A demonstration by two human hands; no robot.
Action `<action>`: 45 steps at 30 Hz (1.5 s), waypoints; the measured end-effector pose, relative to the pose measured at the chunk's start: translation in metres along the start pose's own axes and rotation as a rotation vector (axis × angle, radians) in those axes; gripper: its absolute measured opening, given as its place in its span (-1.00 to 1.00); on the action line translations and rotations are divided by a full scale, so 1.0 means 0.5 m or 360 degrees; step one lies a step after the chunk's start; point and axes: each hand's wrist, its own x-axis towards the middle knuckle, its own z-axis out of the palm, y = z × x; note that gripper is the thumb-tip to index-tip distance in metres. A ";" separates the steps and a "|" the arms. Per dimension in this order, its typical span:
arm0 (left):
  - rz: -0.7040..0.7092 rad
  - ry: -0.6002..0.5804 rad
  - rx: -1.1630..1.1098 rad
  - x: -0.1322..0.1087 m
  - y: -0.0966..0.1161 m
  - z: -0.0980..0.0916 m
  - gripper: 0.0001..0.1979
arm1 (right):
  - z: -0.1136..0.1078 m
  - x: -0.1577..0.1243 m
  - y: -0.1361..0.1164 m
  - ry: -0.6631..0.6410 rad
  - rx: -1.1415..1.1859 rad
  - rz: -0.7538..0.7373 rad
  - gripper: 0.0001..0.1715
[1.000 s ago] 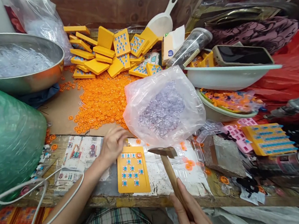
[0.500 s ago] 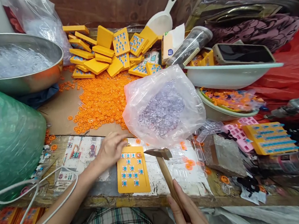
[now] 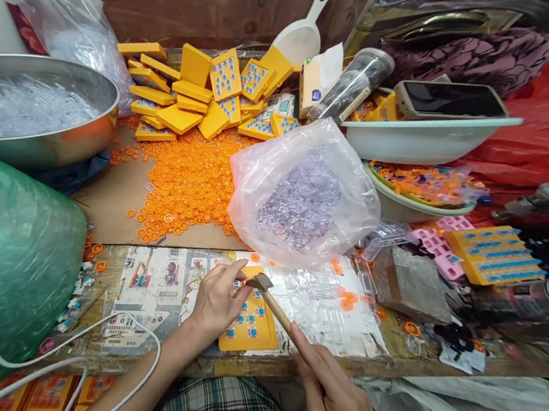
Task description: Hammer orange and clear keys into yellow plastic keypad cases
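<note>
A yellow board (image 3: 247,340) set with rows of small blue-and-white pieces lies flat at the bench's front edge. Over its upper left part my left hand (image 3: 217,302) is bent, thumb and forefinger brought together near the top row. Whatever sits between those fingertips is too small to make out. My right hand (image 3: 331,382) is wrapped round the wooden handle of a hammer (image 3: 280,312). The hammer's metal head is low over the board's top right, right beside the left fingertips. The left hand and the hammer head hide part of the top rows.
Behind the board stand a plastic bag of clear pieces (image 3: 298,196) and a heap of orange rings (image 3: 188,182). Yellow boards (image 3: 187,116) are piled farther back. A metal bowl (image 3: 112,108) and green bag (image 3: 29,257) flank the left; a stone block (image 3: 410,286) lies right.
My left hand has moved right and down, from the board's top left edge onto its surface. The hammer has swung left, its head now at my left fingertips.
</note>
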 end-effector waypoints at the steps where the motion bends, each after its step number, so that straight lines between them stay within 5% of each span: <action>1: -0.0010 -0.0010 -0.0020 0.000 -0.002 -0.003 -0.58 | 0.000 0.000 0.001 0.0006 0.0036 0.0010 -0.41; 4: -0.0047 0.0015 -0.0056 0.023 -0.019 -0.025 -0.60 | 0.002 -0.003 0.009 0.0150 0.0175 0.0038 -0.41; 8: 0.0033 0.0124 0.0158 0.106 -0.060 -0.049 -0.86 | 0.015 -0.006 0.024 0.0411 0.0314 0.0163 -0.45; 12: 0.0101 -0.0027 0.0224 0.174 -0.084 -0.038 -0.84 | 0.026 -0.005 0.031 0.0412 0.0395 0.0348 -0.50; 15: 0.0113 -0.0102 0.0238 0.165 -0.076 -0.037 -0.83 | 0.025 -0.012 0.031 0.0404 0.0372 0.0361 -0.50; 23: 0.0151 -0.0222 0.0059 0.017 -0.016 -0.070 -0.73 | 0.013 -0.009 0.006 0.0274 0.0254 0.0027 -0.42; 31: -0.0017 -0.0222 -0.0026 0.004 -0.019 -0.051 -0.68 | 0.005 0.012 -0.016 0.0019 0.0138 -0.0023 -0.44; 37: 0.0007 -0.0143 -0.0013 0.070 -0.041 -0.070 -0.76 | 0.017 0.007 0.004 0.0176 0.0277 0.0078 -0.48; 41: 0.0167 -0.0192 0.0149 0.149 -0.061 -0.055 -0.84 | 0.022 -0.002 0.023 0.0367 0.0317 0.0213 -0.51; 45: 0.0141 -0.0251 0.0176 0.168 -0.076 -0.043 -0.82 | 0.015 -0.013 0.026 0.0442 0.0393 0.0281 -0.51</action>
